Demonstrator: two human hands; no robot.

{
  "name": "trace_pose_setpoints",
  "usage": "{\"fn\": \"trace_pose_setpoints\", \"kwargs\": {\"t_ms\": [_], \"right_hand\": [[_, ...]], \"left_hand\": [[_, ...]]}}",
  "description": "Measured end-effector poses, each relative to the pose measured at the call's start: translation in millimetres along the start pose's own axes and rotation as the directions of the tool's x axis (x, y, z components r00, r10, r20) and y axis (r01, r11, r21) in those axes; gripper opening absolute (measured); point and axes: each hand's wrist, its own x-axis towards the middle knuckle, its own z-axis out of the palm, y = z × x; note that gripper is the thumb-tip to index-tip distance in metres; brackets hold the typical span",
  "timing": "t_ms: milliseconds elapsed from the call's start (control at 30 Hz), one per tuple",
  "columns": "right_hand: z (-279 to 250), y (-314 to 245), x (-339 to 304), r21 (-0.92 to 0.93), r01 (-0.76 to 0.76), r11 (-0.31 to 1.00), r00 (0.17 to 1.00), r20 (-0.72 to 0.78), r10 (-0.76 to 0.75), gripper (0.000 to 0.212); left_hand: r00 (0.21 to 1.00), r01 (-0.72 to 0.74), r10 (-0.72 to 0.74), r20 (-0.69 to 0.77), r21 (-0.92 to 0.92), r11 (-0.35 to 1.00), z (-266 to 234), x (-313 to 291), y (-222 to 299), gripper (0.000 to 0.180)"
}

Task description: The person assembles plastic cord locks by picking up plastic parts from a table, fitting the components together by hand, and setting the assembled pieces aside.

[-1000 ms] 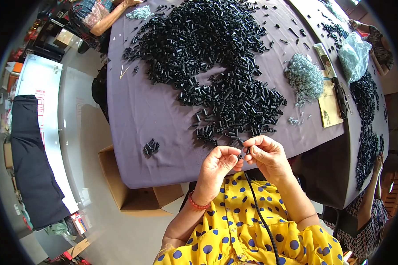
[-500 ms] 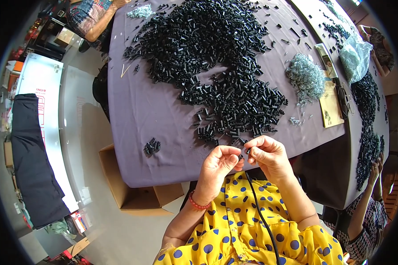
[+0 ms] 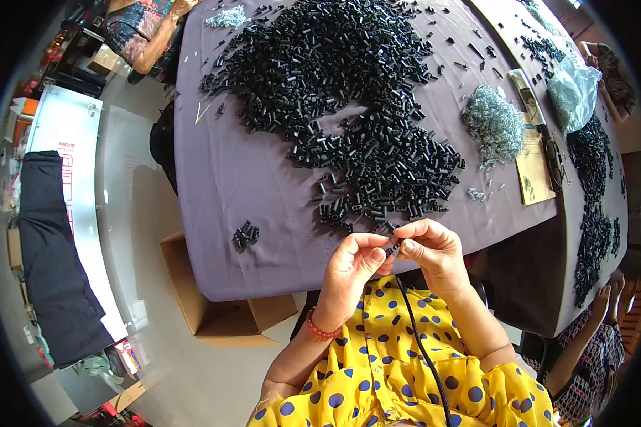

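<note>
My left hand (image 3: 357, 262) and my right hand (image 3: 434, 252) meet at the near edge of the cloth-covered table (image 3: 256, 178). Each is closed in a pinch, and a small black plastic piece (image 3: 393, 249) sits between the fingertips of both. Its exact shape is partly covered by my fingers. Just beyond my fingertips spreads a big pile of small black plastic parts (image 3: 384, 164). Off to the left of my hands lies a little cluster of the same black parts (image 3: 246, 235).
A mound of small metal springs (image 3: 491, 124) lies on the right, beside a notepad (image 3: 534, 174) and glasses (image 3: 553, 156). An open cardboard box (image 3: 228, 320) stands under the table's left corner. Other people sit at the table, one's arm (image 3: 157, 43) at far left, another (image 3: 591, 341) at right.
My two hands have drawn slightly closer together, so the black pieces in them now meet. The person at the right has lowered their hands a little; the far-left person's arm has shifted.
</note>
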Motion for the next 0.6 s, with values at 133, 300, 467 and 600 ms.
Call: {"fn": "trace_pose_setpoints", "kwargs": {"t_ms": [133, 300, 467, 600], "right_hand": [[0.9, 3.2, 1.1, -0.025, 0.026, 0.999, 1.0, 0.016, -0.026, 0.018], [5.9, 1.5, 1.6, -0.006, 0.044, 0.999, 0.999, -0.006, -0.044, 0.017], [6.8, 1.2, 1.3, -0.019, 0.045, 0.999, 0.999, -0.002, -0.045, 0.017], [5.3, 1.7, 1.7, -0.029, 0.036, 0.999, 0.999, 0.005, -0.036, 0.017]], "left_hand": [[1.0, -0.01, 0.01, -0.003, 0.0, 1.0, -0.5, -0.3, -0.2, 0.022], [1.0, -0.022, 0.022, 0.007, -0.011, 1.0, -0.6, 0.4, -0.9, 0.021], [1.0, -0.021, 0.021, 0.011, -0.002, 1.0, -1.5, -0.1, -0.5, 0.021], [1.0, -0.025, 0.025, 0.013, -0.003, 1.0, -1.3, -0.3, -0.2, 0.021]]}}
